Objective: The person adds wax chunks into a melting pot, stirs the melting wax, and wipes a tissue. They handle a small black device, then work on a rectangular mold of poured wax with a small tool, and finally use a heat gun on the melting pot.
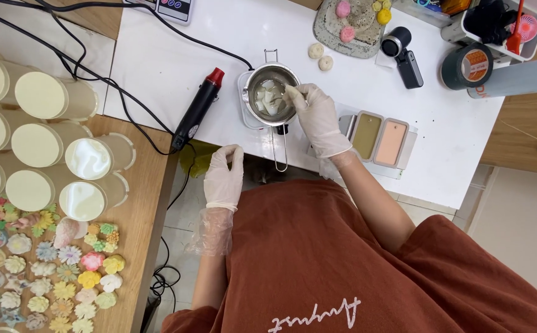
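Note:
My right hand [318, 117], in a thin clear glove, reaches to the right rim of a small metal melting pot [257, 79]. Its fingertips are pinched together just over the white wax chunks [268, 100] inside; whether they hold anything is not clear. The pot stands on a small white scale [247, 122] with its long handle [280, 151] pointing towards me. My left hand [224, 176], also gloved, rests open at the near edge of the white table [157, 68], holding nothing. A black heat gun with a red tip [197, 111] lies just left of the pot.
Olive [367, 135] and pink [392, 142] filled moulds sit right of my right hand. Cream candles in glass jars [40, 95] and several pastel wax flowers [52, 277] cover the wooden bench at left. A tape roll [469, 65], white cylinder [521, 77], small camera [404, 55] and speckled tray [327, 28] stand farther back.

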